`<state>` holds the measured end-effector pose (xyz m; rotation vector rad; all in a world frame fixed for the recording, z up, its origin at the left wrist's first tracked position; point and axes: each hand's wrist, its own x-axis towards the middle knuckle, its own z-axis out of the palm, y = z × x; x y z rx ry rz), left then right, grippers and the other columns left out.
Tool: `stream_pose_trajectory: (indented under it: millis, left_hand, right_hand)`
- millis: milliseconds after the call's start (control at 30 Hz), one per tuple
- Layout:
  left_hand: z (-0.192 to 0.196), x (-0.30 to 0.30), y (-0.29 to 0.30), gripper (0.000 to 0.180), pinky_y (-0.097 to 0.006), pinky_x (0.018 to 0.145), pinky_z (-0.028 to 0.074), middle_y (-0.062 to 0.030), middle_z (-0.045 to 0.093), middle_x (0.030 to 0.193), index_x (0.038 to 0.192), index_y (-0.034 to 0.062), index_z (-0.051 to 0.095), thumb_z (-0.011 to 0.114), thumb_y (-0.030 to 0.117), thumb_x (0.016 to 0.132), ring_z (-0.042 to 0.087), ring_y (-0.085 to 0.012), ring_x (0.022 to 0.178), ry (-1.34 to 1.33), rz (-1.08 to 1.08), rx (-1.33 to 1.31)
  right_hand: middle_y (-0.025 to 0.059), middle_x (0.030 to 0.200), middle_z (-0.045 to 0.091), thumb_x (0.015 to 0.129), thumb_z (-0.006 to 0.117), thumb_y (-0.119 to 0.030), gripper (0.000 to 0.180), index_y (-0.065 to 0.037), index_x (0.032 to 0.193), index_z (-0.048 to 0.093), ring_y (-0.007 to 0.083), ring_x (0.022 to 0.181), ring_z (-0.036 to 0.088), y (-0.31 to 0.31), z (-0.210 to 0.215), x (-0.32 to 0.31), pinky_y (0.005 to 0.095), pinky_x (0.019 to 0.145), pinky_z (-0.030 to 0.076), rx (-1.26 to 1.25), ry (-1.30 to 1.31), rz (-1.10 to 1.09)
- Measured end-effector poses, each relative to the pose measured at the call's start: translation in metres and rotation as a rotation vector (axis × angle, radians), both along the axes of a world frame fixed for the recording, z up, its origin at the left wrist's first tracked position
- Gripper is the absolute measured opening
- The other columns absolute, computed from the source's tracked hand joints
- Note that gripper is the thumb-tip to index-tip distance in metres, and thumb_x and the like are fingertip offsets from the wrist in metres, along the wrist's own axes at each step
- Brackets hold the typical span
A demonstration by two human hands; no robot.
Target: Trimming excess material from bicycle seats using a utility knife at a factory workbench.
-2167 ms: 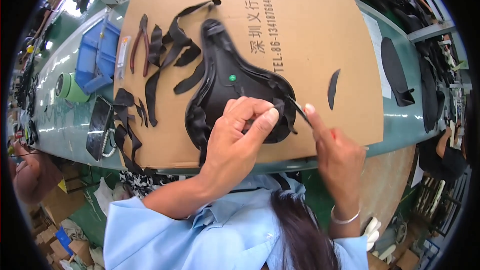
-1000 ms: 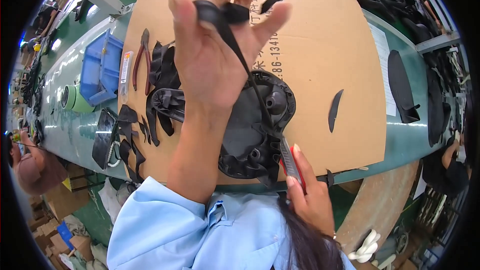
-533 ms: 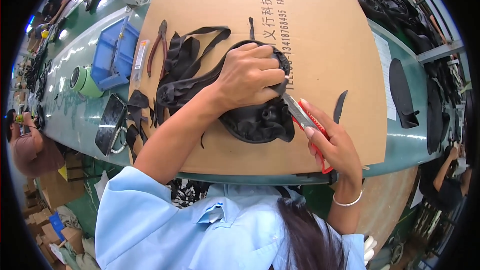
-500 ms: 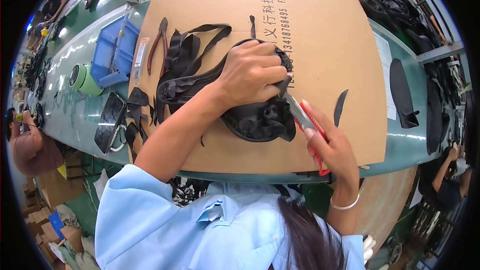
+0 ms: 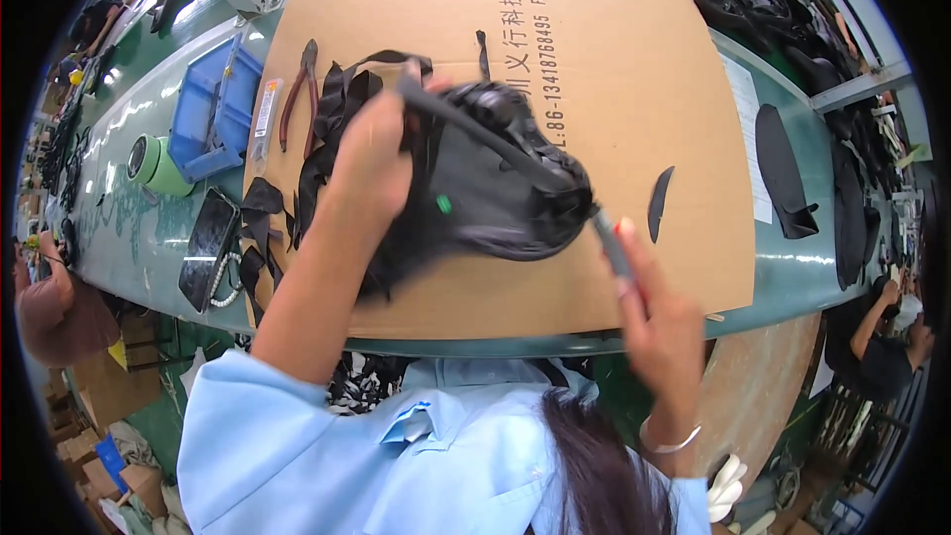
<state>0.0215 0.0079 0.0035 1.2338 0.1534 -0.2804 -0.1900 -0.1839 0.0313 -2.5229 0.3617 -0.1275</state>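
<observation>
A black bicycle saddle (image 5: 475, 203), its covering gathered and loose round the wide end, lies tilted over the cardboard. A band of black material (image 5: 485, 139) runs from its right end up to the fingers of my left hand (image 5: 374, 154). That hand is closed on the band, smeared by motion. My right hand (image 5: 659, 322) grips red-handled scissors (image 5: 611, 246), their grey blades pointing at the saddle's right end. Whether the tips touch the covering, I cannot tell. Part of the saddle's left end is blurred and hidden by my left forearm.
Cardboard (image 5: 634, 69) covers the green table (image 5: 792, 282). Pliers (image 5: 300, 94), black scraps (image 5: 263, 196), a phone (image 5: 210, 243), a blue bin (image 5: 188, 109) and a green container (image 5: 158, 166) lie leftward. Rightward are a curved black piece (image 5: 661, 203) and a long black piece (image 5: 783, 173).
My left hand has moved left and drawn the black band out from the saddle. The saddle has turned and shows a different side. My right hand with the scissors has shifted slightly down.
</observation>
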Motion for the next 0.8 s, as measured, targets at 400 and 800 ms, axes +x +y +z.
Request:
stream_pose_trajectory:
  millis: [400,800]
  left_hand:
    - [0.007,-0.021,-0.016,0.045,-0.026,0.066,0.050,-0.0123,0.061,0.082,0.098,-0.0005,0.056,0.031,0.037,0.104,0.063,-0.0191,0.072,-0.104,-0.712,-0.064]
    - [0.082,-0.004,-0.041,0.029,-0.024,0.044,0.021,0.0020,0.029,0.057,0.068,0.0087,0.036,0.038,0.020,0.095,0.026,-0.0090,0.046,-0.207,0.352,-0.270]
  right_hand:
    - [0.0130,0.065,0.060,0.082,0.062,-0.005,0.053,-0.016,0.133,0.054,0.0294,0.049,0.055,-0.029,0.036,0.038,0.0354,0.050,0.042,-0.177,0.222,0.504]
    - [0.0187,0.074,0.063,0.091,0.055,-0.016,0.054,-0.017,0.142,0.040,0.0357,0.055,0.059,0.034,0.044,-0.046,0.0419,0.051,0.043,-0.192,0.442,0.041]
